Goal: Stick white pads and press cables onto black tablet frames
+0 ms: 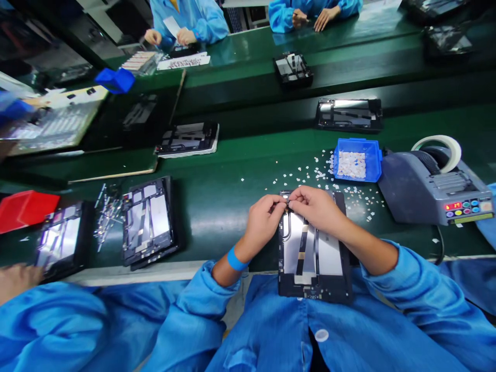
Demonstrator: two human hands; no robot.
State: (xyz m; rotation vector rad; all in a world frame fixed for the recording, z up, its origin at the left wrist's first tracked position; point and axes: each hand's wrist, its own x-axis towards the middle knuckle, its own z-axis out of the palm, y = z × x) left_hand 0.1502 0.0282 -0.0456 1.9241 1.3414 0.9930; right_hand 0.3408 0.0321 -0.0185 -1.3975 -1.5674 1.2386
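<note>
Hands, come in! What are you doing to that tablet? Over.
Both hands, left and right, pinching at top edge of open tablet. Small white bits scattered beyond. Nothing blocking.

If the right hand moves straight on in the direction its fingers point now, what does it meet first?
The right hand points leftward at the left hand; their fingertips already almost meet over the tablet frame, so it would likely meet that hand first.

Both hands, left hand (264,217) and right hand (315,206), pinching atop open tablet (313,258)
</note>
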